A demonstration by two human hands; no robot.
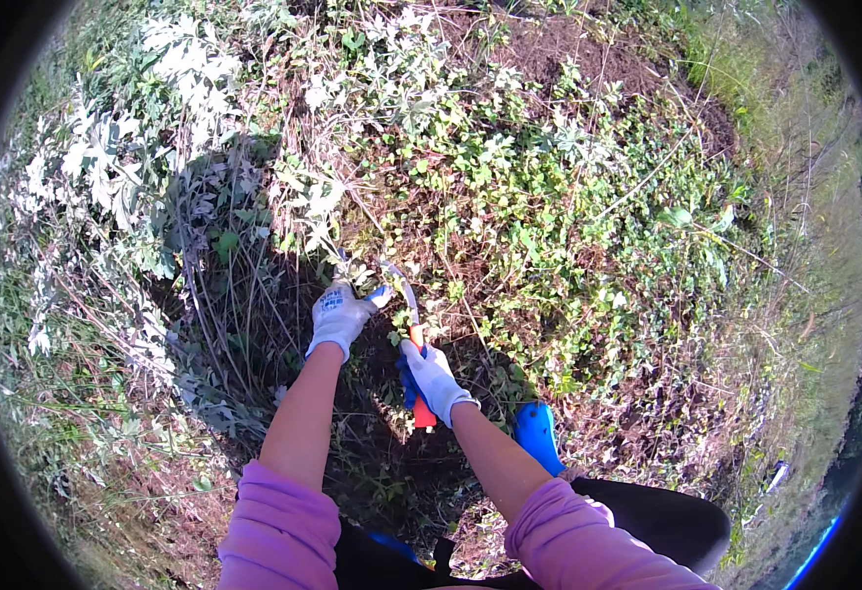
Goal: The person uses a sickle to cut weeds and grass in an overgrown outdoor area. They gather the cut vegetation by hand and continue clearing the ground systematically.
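My left hand [338,315], in a white glove with a blue palm, is among leafy weeds [321,203]. Its thumb points right, apart from the forefinger, and a leafy sprig [358,273] lies at the gap between them. Leaves hide the other fingertips, so whether stems are gripped is unclear. To the right and nearer my body, my right hand [434,380], gloved the same way, is closed around the orange-red handle [424,417] of a sickle. The curved metal blade [406,291] points away from me and bends left towards my left thumb, with small leaves against it.
Tall pale-leaved weeds [106,158] and dry stems stand to the left. Low green ground cover [527,199] spreads ahead and right, with brown dry growth [571,51] beyond. A blue shoe [538,435] is beside my right forearm, below my dark-clothed knee [659,520].
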